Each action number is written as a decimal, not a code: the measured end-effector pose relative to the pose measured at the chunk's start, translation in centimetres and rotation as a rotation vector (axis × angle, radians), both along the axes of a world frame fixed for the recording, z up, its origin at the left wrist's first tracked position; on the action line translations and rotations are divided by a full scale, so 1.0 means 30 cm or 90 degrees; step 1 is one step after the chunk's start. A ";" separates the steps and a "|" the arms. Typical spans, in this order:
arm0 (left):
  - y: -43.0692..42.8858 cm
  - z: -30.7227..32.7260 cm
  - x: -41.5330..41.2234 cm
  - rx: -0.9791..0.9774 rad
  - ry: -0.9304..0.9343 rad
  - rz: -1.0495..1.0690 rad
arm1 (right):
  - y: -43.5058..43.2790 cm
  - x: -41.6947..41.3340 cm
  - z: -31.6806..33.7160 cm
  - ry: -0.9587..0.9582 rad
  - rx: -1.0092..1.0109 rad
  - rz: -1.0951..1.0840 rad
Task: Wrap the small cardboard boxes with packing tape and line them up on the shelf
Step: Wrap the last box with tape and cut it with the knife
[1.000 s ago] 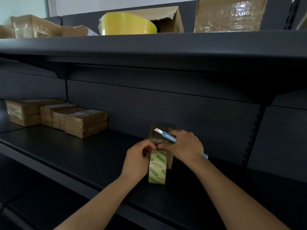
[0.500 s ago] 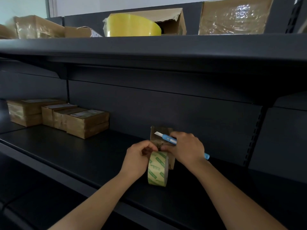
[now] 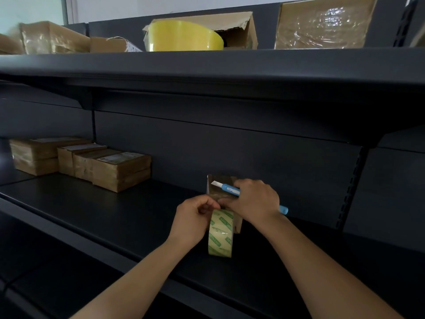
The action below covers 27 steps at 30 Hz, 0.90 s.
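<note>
The left hand's fingers are curled tight and pinch at the top of the tape roll, right where it meets the small cardboard box. Whether they hold the loose tape end or the roll's rim cannot be told. The left hand sits at the roll's 9 o'clock side. The right hand's fingers are curled too, wrapped round a blue cutter, with their tips against the box front just above the roll. The cutter's pale blade is out and points toward 10 o'clock across the box. Its blue tail sticks out past the right hand toward 4 o'clock.

The tape roll is clear with green print and stands on edge, its lower rim down at the shelf. The box stands upright just behind it at 12 o'clock, with glossy film over its face, near the shelf's back panel.

Well apart, toward 10 o'clock on the same shelf, a row of wrapped boxes stands side by side, touching. On the upper shelf, at 12 o'clock, a big yellow roll lies before an open carton. A film-covered carton is at 1 o'clock, and more cartons are at 11 o'clock.
</note>
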<state>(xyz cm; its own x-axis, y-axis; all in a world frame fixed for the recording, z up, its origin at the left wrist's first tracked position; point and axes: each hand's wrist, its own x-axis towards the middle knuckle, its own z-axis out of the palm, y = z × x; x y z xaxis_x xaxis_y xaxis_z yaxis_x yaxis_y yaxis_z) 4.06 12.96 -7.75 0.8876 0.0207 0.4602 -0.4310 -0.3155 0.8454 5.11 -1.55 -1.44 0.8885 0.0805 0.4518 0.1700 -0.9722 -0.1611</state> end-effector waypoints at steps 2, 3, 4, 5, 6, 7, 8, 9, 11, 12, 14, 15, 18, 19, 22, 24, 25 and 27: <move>0.001 -0.003 0.000 -0.009 0.001 0.002 | 0.011 0.003 0.002 -0.012 -0.016 -0.005; 0.003 -0.005 0.000 -0.010 -0.001 0.002 | 0.016 0.003 0.003 -0.014 -0.024 -0.004; 0.006 -0.006 0.001 -0.009 -0.004 0.000 | 0.019 0.004 0.004 -0.014 -0.029 -0.005; 0.008 -0.008 0.002 -0.006 -0.008 -0.002 | 0.021 0.005 0.004 -0.011 -0.031 -0.006; 0.009 -0.009 0.005 -0.005 -0.009 -0.003 | 0.020 0.007 0.005 -0.006 -0.028 -0.003; 0.009 -0.010 0.007 -0.006 -0.009 -0.003 | 0.016 0.009 0.003 0.004 -0.022 0.004; 0.009 -0.010 0.007 -0.008 -0.007 -0.004 | 0.009 0.011 0.003 0.019 -0.014 0.018; 0.008 -0.011 0.007 -0.011 -0.004 -0.006 | -0.001 0.011 0.003 0.038 -0.004 0.035; 0.009 -0.011 0.006 -0.017 -0.004 -0.011 | -0.024 0.002 0.004 0.062 0.008 0.069; 0.010 -0.011 0.006 -0.016 -0.006 -0.009 | -0.036 -0.005 0.003 0.054 0.005 0.081; 0.011 -0.013 0.005 -0.017 -0.003 -0.004 | -0.059 -0.024 0.000 0.009 -0.032 0.091; 0.012 -0.014 0.006 -0.023 0.002 -0.005 | -0.068 -0.034 -0.002 -0.018 -0.059 0.090; 0.014 -0.017 0.009 -0.045 0.014 -0.009 | -0.089 -0.054 -0.008 -0.058 -0.121 0.081; 0.013 -0.018 0.010 -0.047 0.013 -0.009 | -0.093 -0.058 -0.009 -0.059 -0.133 0.082; 0.008 -0.021 0.015 -0.043 0.009 -0.005 | -0.089 -0.064 -0.012 -0.055 -0.155 0.095; 0.007 -0.021 0.014 -0.044 0.010 -0.003 | -0.083 -0.064 -0.012 -0.052 -0.158 0.101; 0.007 -0.021 0.014 -0.045 0.010 -0.003 | -0.079 -0.064 -0.013 -0.054 -0.161 0.102; 0.009 -0.021 0.014 -0.045 0.009 -0.003 | -0.074 -0.063 -0.015 -0.066 -0.176 0.105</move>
